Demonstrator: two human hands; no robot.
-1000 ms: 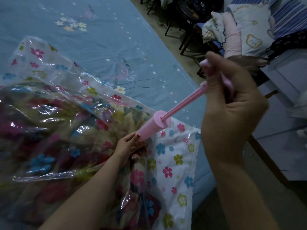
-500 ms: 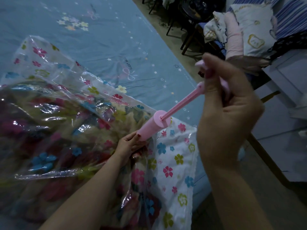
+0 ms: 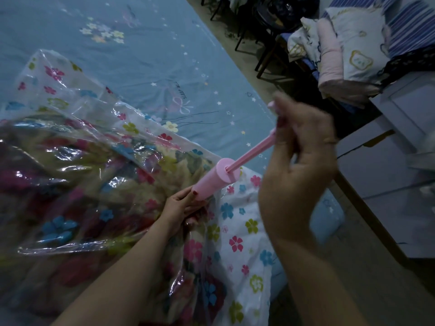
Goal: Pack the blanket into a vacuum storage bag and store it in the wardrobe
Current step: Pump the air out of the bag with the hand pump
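A clear vacuum storage bag (image 3: 237, 234) printed with small flowers lies on the bed, and a multicoloured blanket (image 3: 77, 175) fills it. A pink hand pump (image 3: 216, 178) stands tilted on the bag. My left hand (image 3: 182, 207) grips the base of the pump's barrel against the bag. My right hand (image 3: 300, 161) is closed around the handle at the end of the thin pink rod (image 3: 250, 154), which is drawn out of the barrel. The bag's valve is hidden under the pump and my left hand.
The bed has a blue sheet (image 3: 146, 55) with stars and flowers. Right of the bed runs a strip of floor (image 3: 367, 267). Folded bedding (image 3: 348, 48) is piled on a light cabinet (image 3: 404, 137) at the upper right. Dark chair legs (image 3: 263, 43) stand beyond the bed.
My right hand has slid down and left a little along the rod's line, pushing the rod slightly into the barrel. My left hand and the bag have stayed put.
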